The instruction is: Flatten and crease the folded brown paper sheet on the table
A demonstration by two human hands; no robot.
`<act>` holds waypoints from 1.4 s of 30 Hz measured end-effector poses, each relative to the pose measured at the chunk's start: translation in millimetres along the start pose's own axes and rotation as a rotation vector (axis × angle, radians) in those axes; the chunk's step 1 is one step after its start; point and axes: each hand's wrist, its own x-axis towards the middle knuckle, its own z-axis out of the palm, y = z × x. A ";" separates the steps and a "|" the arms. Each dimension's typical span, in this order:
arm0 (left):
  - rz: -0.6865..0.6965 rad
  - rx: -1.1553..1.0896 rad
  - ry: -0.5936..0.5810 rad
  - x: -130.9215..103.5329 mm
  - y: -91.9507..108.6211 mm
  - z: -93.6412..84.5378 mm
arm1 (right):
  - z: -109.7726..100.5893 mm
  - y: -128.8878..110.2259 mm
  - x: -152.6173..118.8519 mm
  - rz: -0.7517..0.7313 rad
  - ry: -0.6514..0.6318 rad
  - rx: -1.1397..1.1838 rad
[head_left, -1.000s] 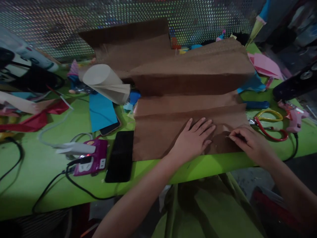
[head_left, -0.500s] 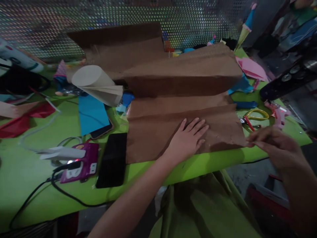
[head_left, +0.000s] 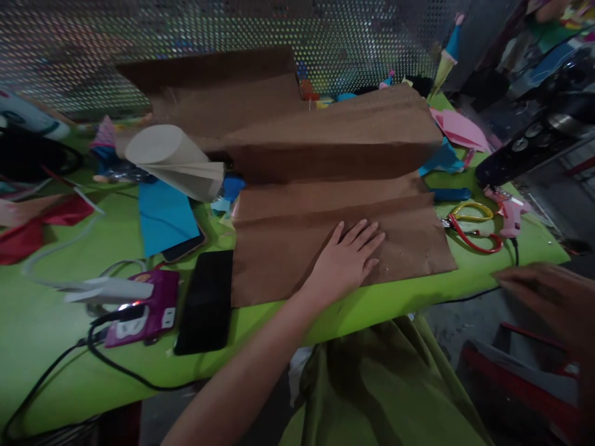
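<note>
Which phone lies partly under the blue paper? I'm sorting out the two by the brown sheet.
The farther phone: only its lower corner shows from beneath the blue paper. The black phone nearer the table edge lies fully uncovered.

Count: hands 2, left hand [head_left: 346, 260], right hand [head_left: 553, 297]. Phones 2, black phone [head_left: 205, 301], second phone [head_left: 183, 251]. Scissors [head_left: 471, 224] 1. Glue gun [head_left: 509, 214] 1. Paper roll [head_left: 174, 161] 1.

Left hand [head_left: 346, 263] lies flat on the folded paper [head_left: 334, 229] at the table [head_left: 41, 322] front edge. Phone [head_left: 206, 301] just left of the paper, scissors [head_left: 471, 226] right. Right hand [head_left: 553, 300] off the table, right of the paper.
</note>
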 end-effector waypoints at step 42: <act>-0.019 -0.026 -0.031 0.8 1.2 -3.9 | 45.6 -27.6 60.1 0.111 -0.105 0.828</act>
